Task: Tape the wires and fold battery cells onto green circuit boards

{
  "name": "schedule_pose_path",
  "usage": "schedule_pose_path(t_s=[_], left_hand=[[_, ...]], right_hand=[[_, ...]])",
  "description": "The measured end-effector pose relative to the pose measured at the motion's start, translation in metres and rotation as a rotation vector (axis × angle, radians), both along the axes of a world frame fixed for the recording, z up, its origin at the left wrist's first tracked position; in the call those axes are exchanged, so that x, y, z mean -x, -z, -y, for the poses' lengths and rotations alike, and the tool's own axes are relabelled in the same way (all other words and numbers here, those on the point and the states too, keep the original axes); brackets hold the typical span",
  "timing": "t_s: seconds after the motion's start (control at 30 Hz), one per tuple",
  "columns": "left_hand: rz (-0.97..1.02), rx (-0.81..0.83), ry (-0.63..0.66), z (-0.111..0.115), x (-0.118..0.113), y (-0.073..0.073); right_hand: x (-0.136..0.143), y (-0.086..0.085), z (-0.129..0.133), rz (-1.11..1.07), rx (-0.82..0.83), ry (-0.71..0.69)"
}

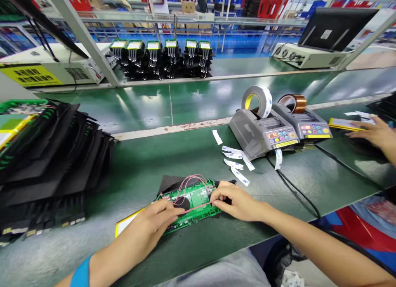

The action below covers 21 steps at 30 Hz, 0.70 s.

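Observation:
A green plastic frame point(198, 196) with pink wires point(194, 179) and dark round parts lies at an angle on the green table, near its front edge. My left hand point(154, 221) is over its left end, with thumb and fingers closed on a pink wire stretched across the frame. At the right end, the fingertips of my right hand point(233, 200) pinch the same wire. A yellow-edged white panel point(128, 223) shows partly from under my left hand. Black sheet material sticks out behind the frame.
Stacked black assemblies point(55, 155) stand at the left. Two tape dispensers point(262, 132) are at the right, with loose white tape strips point(236, 159) beside them and a cable running forward. Another person's hand point(375, 132) is at the far right. More assemblies point(162, 58) stand behind.

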<state>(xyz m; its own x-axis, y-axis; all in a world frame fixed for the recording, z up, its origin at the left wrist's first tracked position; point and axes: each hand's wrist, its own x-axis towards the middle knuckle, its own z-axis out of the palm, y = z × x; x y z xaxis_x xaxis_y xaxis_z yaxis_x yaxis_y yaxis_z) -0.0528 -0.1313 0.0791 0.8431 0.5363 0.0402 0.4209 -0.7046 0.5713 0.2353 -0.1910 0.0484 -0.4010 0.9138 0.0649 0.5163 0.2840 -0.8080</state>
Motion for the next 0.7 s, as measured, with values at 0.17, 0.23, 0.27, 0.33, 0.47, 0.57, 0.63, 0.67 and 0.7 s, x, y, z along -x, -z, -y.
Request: schedule_pose_path(t_s=[0.17, 0.23, 0.27, 0.33, 0.47, 0.57, 0.63, 0.67, 0.7], left_hand=[[-0.199, -0.090, 0.113, 0.013, -0.002, -0.004], [-0.300, -0.135, 0.119, 0.017, -0.010, -0.009], [-0.358, -0.166, 0.127, 0.018, -0.014, -0.011], [-0.466, -0.233, 0.157, 0.020, -0.021, -0.012], [-0.479, -0.283, 0.205, 0.018, -0.027, -0.008], [-0.376, -0.186, 0.220, 0.015, -0.026, -0.007], [-0.324, -0.142, 0.224, 0.014, -0.025, -0.009], [-0.312, -0.133, 0.213, 0.014, -0.025, -0.010], [-0.303, -0.128, 0.195, 0.015, -0.024, -0.011]], right_hand=[[-0.010, -0.008, -0.004, 0.121, -0.157, -0.266], [-0.014, -0.011, -0.004, 0.194, -0.157, -0.330], [-0.016, -0.011, -0.005, 0.230, -0.156, -0.351], [-0.018, -0.012, -0.006, 0.282, -0.171, -0.386], [-0.020, -0.011, -0.012, 0.316, -0.263, -0.446], [-0.019, -0.011, -0.014, 0.382, -0.357, -0.481], [-0.018, -0.010, -0.014, 0.427, -0.425, -0.501], [-0.018, -0.009, -0.014, 0.438, -0.457, -0.504], [-0.019, -0.007, -0.013, 0.437, -0.484, -0.501]])
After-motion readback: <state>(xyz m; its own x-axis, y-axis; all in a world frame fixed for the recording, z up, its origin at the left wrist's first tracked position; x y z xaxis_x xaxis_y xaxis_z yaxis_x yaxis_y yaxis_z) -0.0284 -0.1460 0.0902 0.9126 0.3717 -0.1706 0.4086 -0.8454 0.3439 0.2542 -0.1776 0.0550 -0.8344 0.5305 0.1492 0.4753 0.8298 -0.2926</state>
